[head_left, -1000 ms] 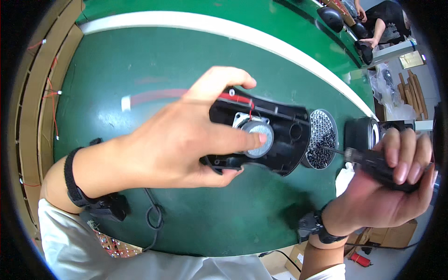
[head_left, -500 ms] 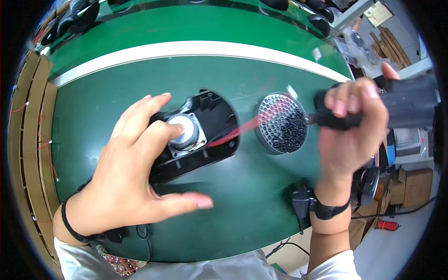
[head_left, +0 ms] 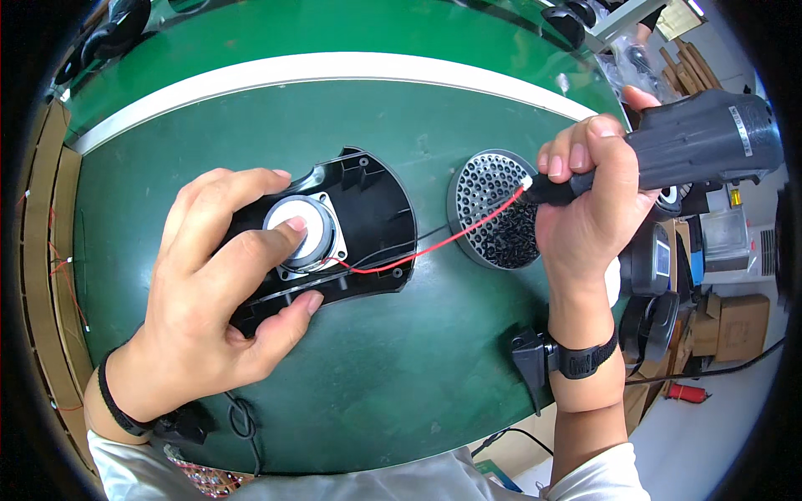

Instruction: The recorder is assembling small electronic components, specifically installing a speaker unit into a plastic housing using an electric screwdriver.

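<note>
My left hand [head_left: 209,267] grips a black plastic housing [head_left: 376,209], its thumb at the near edge. One fingertip presses on the round silver magnet of a speaker [head_left: 316,238] lying in the housing. From the speaker a red wire [head_left: 434,248] and a black wire run right, toward a small white connector [head_left: 525,182] beside my right hand. My right hand [head_left: 593,192] is closed around a dark electric screwdriver [head_left: 697,142], raised over the right side of the bench. Whether its fingers also hold the connector is unclear. The screwdriver's tip is hard to make out.
Between my hands stands a round grey dish [head_left: 456,209] with a holed plate and many small black screws [head_left: 510,240]. Cardboard strips [head_left: 42,275] line the left edge. A white ledge [head_left: 351,67] crosses the far side. Black housings [head_left: 656,321] and boxes [head_left: 731,326] stand right.
My left thumb has closed in against the housing's near edge. The right hand and screwdriver, blurred before, now look steadier and slightly farther left. The red wire hangs in a clear curve.
</note>
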`<state>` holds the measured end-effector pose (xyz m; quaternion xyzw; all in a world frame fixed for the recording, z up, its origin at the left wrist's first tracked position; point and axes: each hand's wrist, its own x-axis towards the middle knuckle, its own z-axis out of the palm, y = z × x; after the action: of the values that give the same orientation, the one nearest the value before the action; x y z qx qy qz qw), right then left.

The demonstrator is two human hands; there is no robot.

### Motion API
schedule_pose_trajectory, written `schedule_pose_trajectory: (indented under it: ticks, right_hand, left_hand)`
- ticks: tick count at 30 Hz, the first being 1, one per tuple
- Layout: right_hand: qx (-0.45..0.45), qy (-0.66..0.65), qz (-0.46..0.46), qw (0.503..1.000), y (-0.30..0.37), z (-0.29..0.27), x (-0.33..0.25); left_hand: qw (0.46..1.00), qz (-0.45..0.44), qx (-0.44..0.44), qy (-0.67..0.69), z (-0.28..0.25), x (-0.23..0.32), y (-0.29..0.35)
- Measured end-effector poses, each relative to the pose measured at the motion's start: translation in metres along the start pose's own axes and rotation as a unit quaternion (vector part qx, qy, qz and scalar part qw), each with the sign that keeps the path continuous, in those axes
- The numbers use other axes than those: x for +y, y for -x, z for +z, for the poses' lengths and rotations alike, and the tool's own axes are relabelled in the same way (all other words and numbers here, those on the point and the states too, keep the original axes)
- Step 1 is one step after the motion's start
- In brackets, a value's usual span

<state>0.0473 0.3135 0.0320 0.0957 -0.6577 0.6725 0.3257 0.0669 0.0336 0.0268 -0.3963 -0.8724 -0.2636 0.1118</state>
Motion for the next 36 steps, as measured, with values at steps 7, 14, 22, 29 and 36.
schedule_pose_trajectory:
  ticks: [7,14,22,29,36]
  right_hand:
    - [0.006,-0.062,-0.026,0.998,-0.003,-0.003,0.008]
    - [0.002,-0.062,-0.017,0.998,-0.001,-0.005,0.008]
    - [-0.034,-0.060,-0.018,0.997,-0.004,-0.009,-0.012]
    - [-0.259,-0.337,-0.121,0.897,-0.057,-0.025,-0.062]
    - [-0.177,-0.234,0.067,0.954,0.001,0.036,-0.067]
  left_hand:
    - [1.000,0.008,0.000,0.005,0.002,-0.002,-0.001]
    - [1.000,0.022,0.000,0.005,0.002,-0.002,-0.003]
    - [1.000,0.013,-0.010,0.008,-0.001,-0.002,0.001]
    - [0.997,0.078,0.001,0.023,0.006,0.000,-0.006]
    - [0.993,0.094,0.071,0.021,0.024,-0.005,-0.001]
